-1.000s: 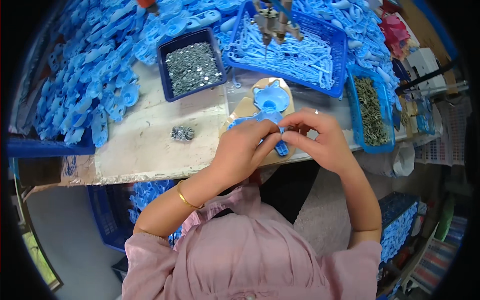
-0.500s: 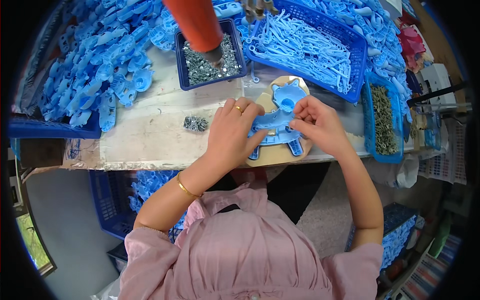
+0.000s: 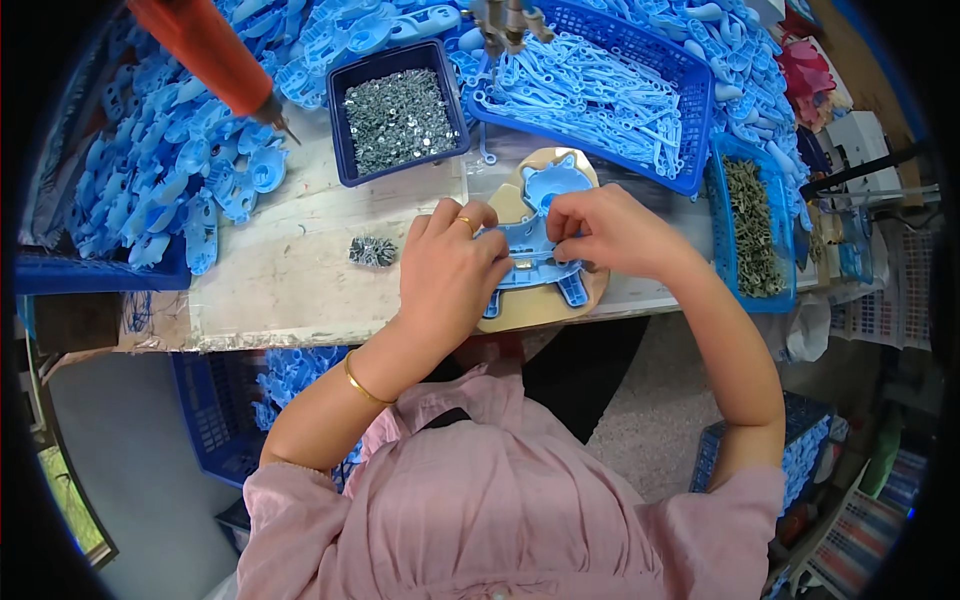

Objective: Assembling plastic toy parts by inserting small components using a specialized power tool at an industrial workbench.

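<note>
A light-blue plastic toy shell (image 3: 530,243), hollow side up, lies in a tan shaped holder (image 3: 540,314) near the table's front edge. At the shell's left edge my left hand (image 3: 447,262) has its fingers curled in with the thumb hidden; what they hold, if anything, does not show. From the right, my right hand (image 3: 612,232) pinches over the shell's middle with thumb and fingers together, and whatever is between them is too small to name. A small brass-coloured piece (image 3: 523,265) shows in the shell between the hands. A small pile of screws (image 3: 372,251) lies left of my left hand.
A red electric screwdriver (image 3: 205,55) hangs at upper left, bit pointing down. Behind the work stand a dark blue bin of screws (image 3: 337,130) and a basket (image 3: 700,130) of blue plastic links. Blue shells (image 3: 180,150) heap at left. A tray (image 3: 785,285) of metal parts stands at right.
The red screwdriver has swung left, away from the screw bin. My left hand's fingers have curled in, and my right hand has closed in over the shell. The view has shifted slightly.
</note>
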The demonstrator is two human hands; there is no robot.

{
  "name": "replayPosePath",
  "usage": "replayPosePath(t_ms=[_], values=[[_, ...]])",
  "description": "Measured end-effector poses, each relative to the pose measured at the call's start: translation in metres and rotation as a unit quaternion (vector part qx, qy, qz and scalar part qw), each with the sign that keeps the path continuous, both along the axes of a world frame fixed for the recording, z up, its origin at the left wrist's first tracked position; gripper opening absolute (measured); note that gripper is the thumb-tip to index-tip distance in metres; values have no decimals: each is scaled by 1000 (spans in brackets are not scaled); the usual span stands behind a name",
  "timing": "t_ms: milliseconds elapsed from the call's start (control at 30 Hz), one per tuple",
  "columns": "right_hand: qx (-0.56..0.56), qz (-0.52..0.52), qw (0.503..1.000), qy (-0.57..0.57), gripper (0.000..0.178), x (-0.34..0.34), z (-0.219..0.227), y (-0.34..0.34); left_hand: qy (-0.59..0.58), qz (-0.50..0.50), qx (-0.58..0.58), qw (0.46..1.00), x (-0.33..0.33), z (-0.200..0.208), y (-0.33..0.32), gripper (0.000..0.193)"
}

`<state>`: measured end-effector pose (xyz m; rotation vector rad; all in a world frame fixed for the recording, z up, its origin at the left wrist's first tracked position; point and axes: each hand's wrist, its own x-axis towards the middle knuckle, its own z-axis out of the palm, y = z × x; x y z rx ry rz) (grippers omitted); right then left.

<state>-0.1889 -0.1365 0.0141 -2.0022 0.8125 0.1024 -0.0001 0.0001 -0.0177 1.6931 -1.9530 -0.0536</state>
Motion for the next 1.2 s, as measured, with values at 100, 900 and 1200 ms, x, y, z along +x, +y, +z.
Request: replayPosePath(t_ms=[100,900,1200], values=[[-256,50,965,-34,17,-3,0,13,-30,3,-14,999,-1,4,-2,11],[-47,-110,959,-257,61,195,178,3,-147,131,41,980,153,8,-64,15],[-128,-86,886,-438,49,164,94,1,-184,84,37,979,151,-2,-84,13]])
